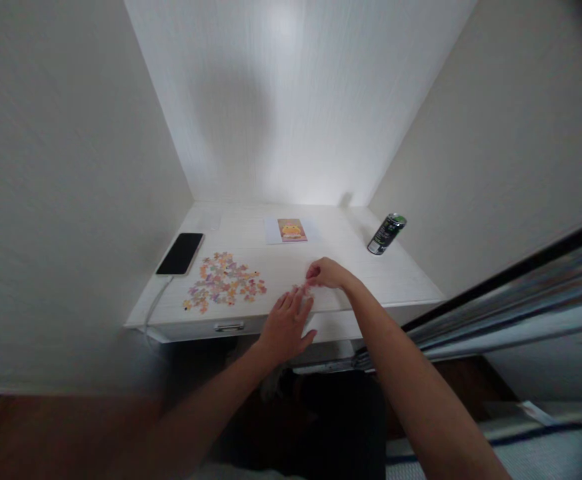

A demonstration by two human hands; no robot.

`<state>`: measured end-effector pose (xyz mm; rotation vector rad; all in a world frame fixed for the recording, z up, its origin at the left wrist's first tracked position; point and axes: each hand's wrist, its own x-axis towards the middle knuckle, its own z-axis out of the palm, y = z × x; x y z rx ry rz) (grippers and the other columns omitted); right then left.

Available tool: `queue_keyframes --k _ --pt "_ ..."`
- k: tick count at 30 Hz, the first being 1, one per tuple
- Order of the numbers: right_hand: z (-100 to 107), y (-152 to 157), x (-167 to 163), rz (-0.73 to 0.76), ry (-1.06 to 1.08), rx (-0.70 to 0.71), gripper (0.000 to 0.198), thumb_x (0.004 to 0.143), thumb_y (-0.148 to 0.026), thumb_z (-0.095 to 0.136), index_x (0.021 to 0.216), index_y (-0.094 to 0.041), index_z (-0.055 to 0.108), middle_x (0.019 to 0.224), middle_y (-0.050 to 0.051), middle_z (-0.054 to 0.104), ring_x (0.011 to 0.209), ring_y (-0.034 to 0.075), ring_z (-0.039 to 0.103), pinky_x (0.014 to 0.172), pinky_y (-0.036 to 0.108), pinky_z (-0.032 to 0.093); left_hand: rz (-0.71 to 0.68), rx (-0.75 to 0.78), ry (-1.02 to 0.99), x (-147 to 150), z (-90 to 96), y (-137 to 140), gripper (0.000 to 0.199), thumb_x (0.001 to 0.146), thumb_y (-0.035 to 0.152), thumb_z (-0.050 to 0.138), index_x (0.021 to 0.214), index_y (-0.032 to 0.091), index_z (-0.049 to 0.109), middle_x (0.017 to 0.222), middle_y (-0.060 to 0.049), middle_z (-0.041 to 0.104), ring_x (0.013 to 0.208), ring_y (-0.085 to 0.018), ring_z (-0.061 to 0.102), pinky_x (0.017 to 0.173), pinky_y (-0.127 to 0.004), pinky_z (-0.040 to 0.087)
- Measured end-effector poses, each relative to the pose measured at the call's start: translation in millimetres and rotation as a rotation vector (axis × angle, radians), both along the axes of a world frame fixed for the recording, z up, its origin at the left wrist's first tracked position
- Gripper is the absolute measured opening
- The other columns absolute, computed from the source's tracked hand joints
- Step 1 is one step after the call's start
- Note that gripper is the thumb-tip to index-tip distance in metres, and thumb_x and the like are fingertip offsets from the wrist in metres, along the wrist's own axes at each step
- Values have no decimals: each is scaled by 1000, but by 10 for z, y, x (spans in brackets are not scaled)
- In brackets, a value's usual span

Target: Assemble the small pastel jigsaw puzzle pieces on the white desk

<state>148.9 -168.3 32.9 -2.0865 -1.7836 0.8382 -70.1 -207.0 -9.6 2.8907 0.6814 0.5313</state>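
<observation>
A heap of small pastel puzzle pieces (225, 283) lies on the left part of a white desk (411, 283). My right hand (328, 273) pinches a small piece (305, 288) with its fingertips just above the desk's front middle. Beside it, my left hand (288, 327) rests flat near the front edge, fingers spread and touching the same spot. A small picture card (291, 230) lies at the back middle of the desk.
A black phone (181, 253) with a white cable lies at the desk's left edge. A dark drink can (387, 234) stands at the back right. White walls enclose the desk on three sides. A drawer handle (229, 326) sits below the front edge.
</observation>
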Motion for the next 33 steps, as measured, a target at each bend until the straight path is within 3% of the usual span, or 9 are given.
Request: queue_keyframes --k 8,16,21,23,27,29,31,33 --pt "46 2 25 59 34 -53 9 80 -17 65 86 -11 67 70 1 67 56 9 57 56 22 46 15 7 28 31 -8 -9 74 84 49 60 145 13 37 154 -16 27 142 -33 23 118 -46 17" --pt "117 166 31 128 -126 -62 15 66 -20 78 80 -15 73 74 2 71 66 13 60 64 24 44 17 16 35 37 -2 -16 73 85 50 58 145 14 37 153 -16 28 141 -33 24 117 -45 18" --pt "83 202 41 46 -175 -11 30 52 -23 87 78 -15 73 75 3 71 62 14 58 57 24 41 33 29 32 60 1 -17 71 85 52 58 142 14 41 151 -17 33 140 -34 26 116 -46 19" --pt "83 140 24 4 -166 56 30 53 -24 87 78 -16 73 74 3 71 62 14 59 58 24 42 41 33 32 80 0 -18 70 85 53 57 141 13 42 149 -18 34 139 -34 27 115 -47 21" --pt "51 -266 -142 -156 -126 272 17 74 -31 74 83 -18 71 81 4 72 71 13 62 67 23 46 57 35 25 119 -5 -17 71 87 58 52 141 13 42 148 -19 36 136 -35 31 114 -49 21" --pt "-85 -650 -315 -304 -135 397 27 90 -40 55 90 -17 69 89 7 72 78 15 63 76 26 47 62 36 18 132 -6 -13 72 88 60 50 141 12 42 148 -19 35 135 -36 31 114 -50 21" --pt "-374 -1142 -545 -466 -163 475 46 97 -47 37 87 -14 67 86 12 70 76 18 61 76 31 48 66 35 13 141 0 -10 74 87 61 51 141 11 41 147 -20 36 134 -36 32 113 -50 22" --pt "-805 -1690 -822 -730 -130 578 50 95 -54 35 77 -16 64 73 9 67 67 19 60 70 32 48 77 30 8 146 15 -8 75 86 61 53 141 11 41 145 -20 37 133 -36 33 112 -50 23"
